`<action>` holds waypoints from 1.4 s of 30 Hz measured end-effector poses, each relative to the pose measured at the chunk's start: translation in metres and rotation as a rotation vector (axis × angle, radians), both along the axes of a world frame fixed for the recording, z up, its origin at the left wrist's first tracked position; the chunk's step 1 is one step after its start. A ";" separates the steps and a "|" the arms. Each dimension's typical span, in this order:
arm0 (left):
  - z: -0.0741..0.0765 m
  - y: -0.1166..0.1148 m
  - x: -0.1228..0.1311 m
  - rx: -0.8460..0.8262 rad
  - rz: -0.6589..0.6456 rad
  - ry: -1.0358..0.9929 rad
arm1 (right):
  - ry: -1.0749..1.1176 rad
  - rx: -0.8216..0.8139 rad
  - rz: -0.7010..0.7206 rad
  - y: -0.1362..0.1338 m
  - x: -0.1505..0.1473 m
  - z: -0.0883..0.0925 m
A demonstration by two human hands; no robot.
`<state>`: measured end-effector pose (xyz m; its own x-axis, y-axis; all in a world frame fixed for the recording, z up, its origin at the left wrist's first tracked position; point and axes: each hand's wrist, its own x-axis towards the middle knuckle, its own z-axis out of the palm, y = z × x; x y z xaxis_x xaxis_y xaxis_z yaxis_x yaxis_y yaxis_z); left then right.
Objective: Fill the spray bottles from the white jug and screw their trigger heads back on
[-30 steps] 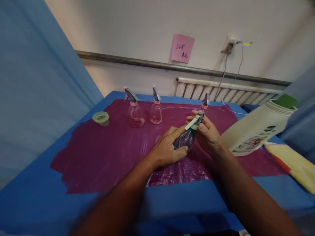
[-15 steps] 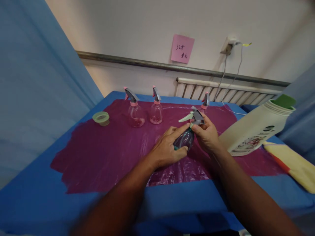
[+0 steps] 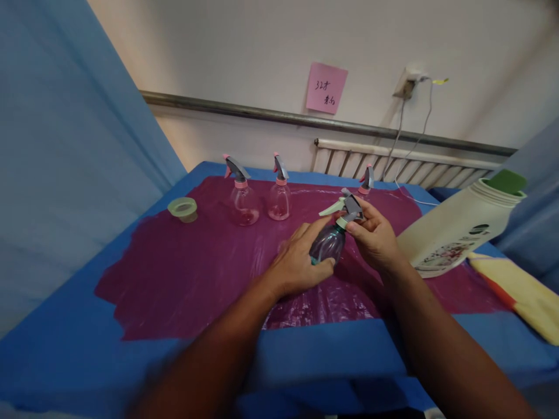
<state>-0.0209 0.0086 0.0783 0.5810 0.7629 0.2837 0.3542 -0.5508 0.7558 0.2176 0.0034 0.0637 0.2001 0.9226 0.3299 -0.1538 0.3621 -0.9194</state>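
Observation:
A green spray bottle with a grey spray head and pale green trigger leans to the right between my hands. My left hand is wrapped around its clear body. At the neck, my right hand pinches the pale green collar just below the spray head, thumb in front. Behind stand two clear spray bottles with pink collars, one on the left and one nearer the middle. A third pink-and-grey spray head shows beyond my right hand, its bottle mostly hidden.
A purple plastic sheet covers much of the blue table. A small pale green tub sits left. On the right are a large white cut-open jug and a yellow cloth. A wall rail runs behind.
The spray head sits slightly higher and more of the collar shows, as my right hand has shifted a little to the right. My left hand keeps its hold on the body.

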 end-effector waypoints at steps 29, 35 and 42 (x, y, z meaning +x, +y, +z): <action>-0.032 0.018 0.004 0.251 0.261 0.079 | -0.689 -0.054 -0.532 0.146 -0.034 0.010; -0.030 0.016 0.005 0.225 0.259 0.089 | -0.706 0.019 -0.525 0.119 -0.026 0.014; -0.029 0.015 0.006 0.218 0.260 0.064 | -0.600 0.168 -0.969 0.082 0.027 0.023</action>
